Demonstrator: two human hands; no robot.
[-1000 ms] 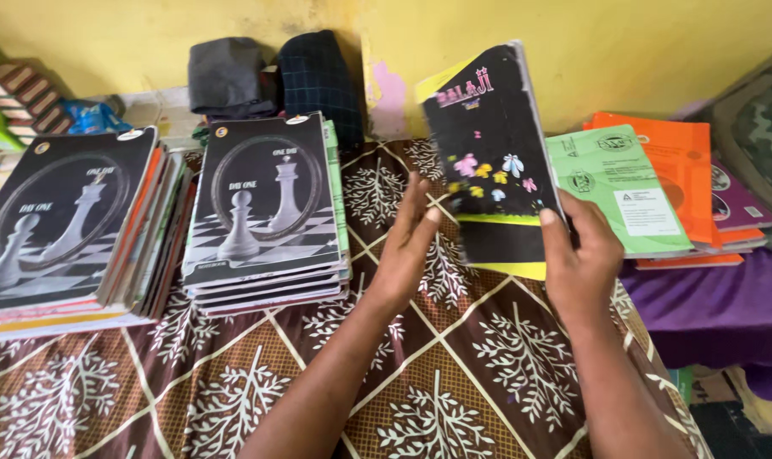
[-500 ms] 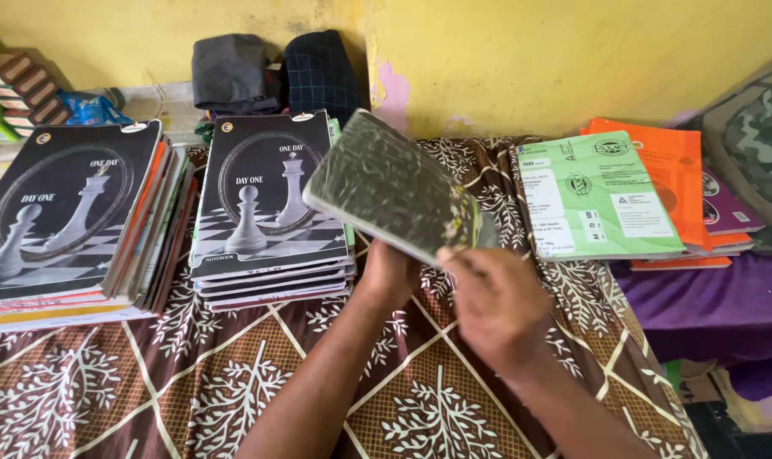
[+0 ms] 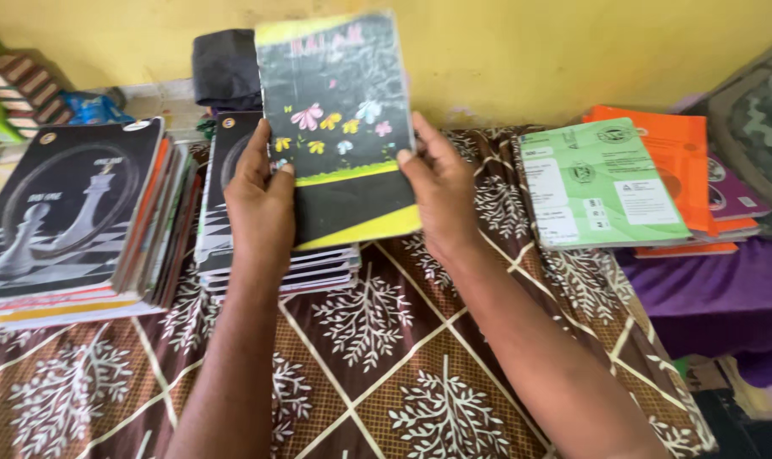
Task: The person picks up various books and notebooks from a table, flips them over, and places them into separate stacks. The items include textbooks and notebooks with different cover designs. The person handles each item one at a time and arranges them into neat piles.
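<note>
Gripping a black flowered notebook (image 3: 339,127) — left hand (image 3: 262,195), right hand (image 3: 441,183), fingers clamped on its edges — above a notebook stack (image 3: 233,255).

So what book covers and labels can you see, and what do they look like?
Notebook, held in left hand and right hand: black, yellow edges, coloured flowers.
Chess-cover notebooks, left stack: black, white pieces.
Green booklet, right: white label panels.
Orange booklet, beneath it.
</note>
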